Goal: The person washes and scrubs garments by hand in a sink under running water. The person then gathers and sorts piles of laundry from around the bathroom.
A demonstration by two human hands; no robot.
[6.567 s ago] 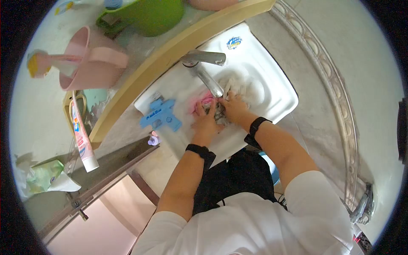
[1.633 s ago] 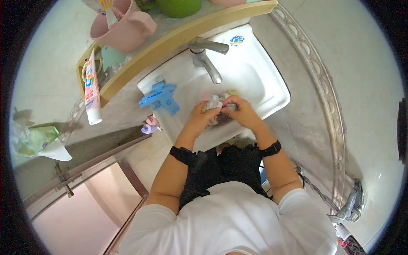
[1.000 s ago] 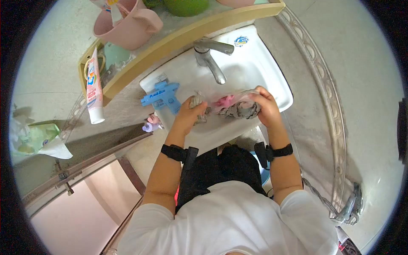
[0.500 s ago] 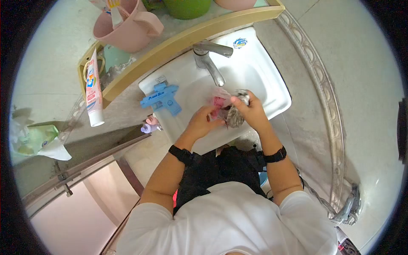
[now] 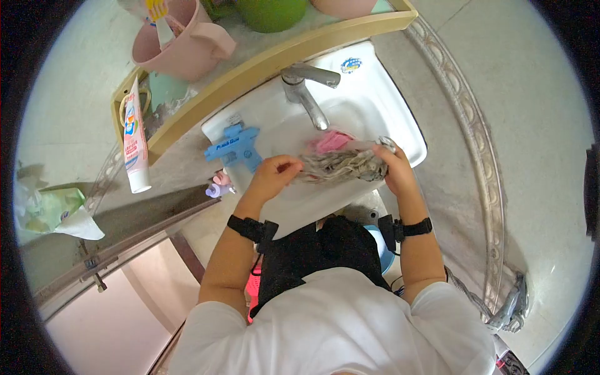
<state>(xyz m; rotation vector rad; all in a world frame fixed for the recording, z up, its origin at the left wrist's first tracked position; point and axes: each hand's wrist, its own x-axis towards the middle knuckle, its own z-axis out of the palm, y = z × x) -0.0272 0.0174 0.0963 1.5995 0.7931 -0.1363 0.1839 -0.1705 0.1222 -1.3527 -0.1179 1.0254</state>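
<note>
A crumpled grey patterned cloth (image 5: 344, 165) is stretched between my hands over the white sink (image 5: 390, 103). My left hand (image 5: 276, 175) pinches its left end, fingers closed. At the other end, my right hand (image 5: 395, 167) has its fingers closed on the bunched cloth. Behind the grey part, a pink piece (image 5: 331, 142) shows below the faucet (image 5: 309, 103); whether it is joined to the cloth I cannot tell. A blue toy gun (image 5: 236, 147) lies on the sink's left rim, left of and beyond my left hand.
A yellowish shelf edge (image 5: 262, 60) runs behind the sink, with a pink cup (image 5: 181, 44) and a green cup (image 5: 272, 11) above. A toothpaste tube (image 5: 135, 137) leans at its left end. Small purple and pink items (image 5: 219, 185) sit beside the sink. A green packet (image 5: 59, 209) lies far left.
My hands have moved apart, the left one leftward and the right one rightward. The grey cloth, bunched at my right hand half a second ago, is now spread out between them.
</note>
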